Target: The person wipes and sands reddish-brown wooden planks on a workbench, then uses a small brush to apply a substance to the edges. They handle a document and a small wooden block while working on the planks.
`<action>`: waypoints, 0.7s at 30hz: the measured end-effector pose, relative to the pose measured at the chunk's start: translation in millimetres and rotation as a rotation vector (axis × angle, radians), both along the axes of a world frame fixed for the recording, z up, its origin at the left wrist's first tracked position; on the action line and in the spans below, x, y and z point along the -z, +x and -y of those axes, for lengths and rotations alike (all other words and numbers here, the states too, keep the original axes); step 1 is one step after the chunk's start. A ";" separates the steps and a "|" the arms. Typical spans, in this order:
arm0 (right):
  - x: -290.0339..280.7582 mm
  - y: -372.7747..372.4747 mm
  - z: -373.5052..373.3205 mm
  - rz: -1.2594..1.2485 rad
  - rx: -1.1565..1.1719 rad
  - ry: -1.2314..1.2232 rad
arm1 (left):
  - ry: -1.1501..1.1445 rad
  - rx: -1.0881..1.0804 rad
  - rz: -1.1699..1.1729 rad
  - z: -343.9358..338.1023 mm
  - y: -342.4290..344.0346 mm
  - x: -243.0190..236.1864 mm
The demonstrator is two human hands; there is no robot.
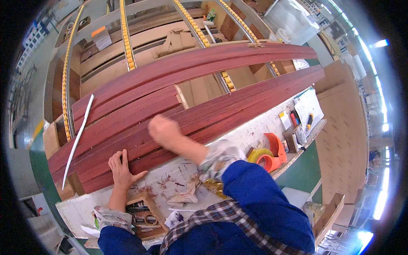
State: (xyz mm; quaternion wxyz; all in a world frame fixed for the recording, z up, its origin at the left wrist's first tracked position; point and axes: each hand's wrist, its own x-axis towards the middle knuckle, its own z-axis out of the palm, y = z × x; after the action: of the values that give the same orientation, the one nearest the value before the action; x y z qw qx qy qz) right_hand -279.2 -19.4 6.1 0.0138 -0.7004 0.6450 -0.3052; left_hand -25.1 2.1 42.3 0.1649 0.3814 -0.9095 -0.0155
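Note:
Several long red wood-grain boards (229,104) lie across the bench, some with a gap between them. My left hand (123,170) rests on the end of the nearest board, thumb and fingers spread along its front edge. My right hand (165,134) is closed and slightly blurred over the middle of that board; whether anything is inside it is hidden. A long white strip (77,142) lies across the boards at the left. Below my hands are a crumpled pale cloth (185,195) and a wooden box (146,214) of small tools and oddments.
An orange tape dispenser (275,151), papers (307,106) and small tools are on the white bench top (231,153) at right. Yellow roller rails (127,34) run beyond the boards, with cardboard pieces (174,40) between them. Large cardboard sheets (342,140) stand at right.

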 end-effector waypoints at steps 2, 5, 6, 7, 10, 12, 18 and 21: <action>-9.8 27.7 3.2 0.134 -0.007 0.008 | -0.004 0.004 0.002 0.5 3.0 0.1; -6.4 -7.7 0.8 0.082 0.077 0.065 | 0.008 -0.020 -0.004 -0.9 8.6 -2.4; -9.1 -42.1 -7.4 0.076 0.075 -0.056 | 0.012 -0.017 -0.019 -1.1 8.3 -4.0; -5.2 -77.0 -16.9 0.047 0.190 -0.018 | 0.019 -0.017 -0.026 -3.8 9.0 -5.1; -3.2 -198.2 -45.5 -0.062 0.488 -0.064 | 0.000 0.014 -0.049 0.2 -1.9 -1.3; -17.9 -223.5 -45.3 -0.045 0.530 -0.020 | 0.003 -0.005 -0.031 -2.2 7.2 -0.4; -11.2 -99.3 -19.3 -0.026 0.214 0.058 | 0.000 -0.024 0.018 -1.9 4.1 -1.4; -19.5 -26.1 -10.0 0.199 0.014 -0.005 | 0.007 -0.037 0.025 -3.2 6.5 4.0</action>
State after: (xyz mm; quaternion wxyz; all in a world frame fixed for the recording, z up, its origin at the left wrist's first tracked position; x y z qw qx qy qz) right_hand -305.3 -9.5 25.6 0.0742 -0.6620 0.6446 -0.3750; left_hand -18.6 5.3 38.2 0.1523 0.3988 -0.9043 -0.0109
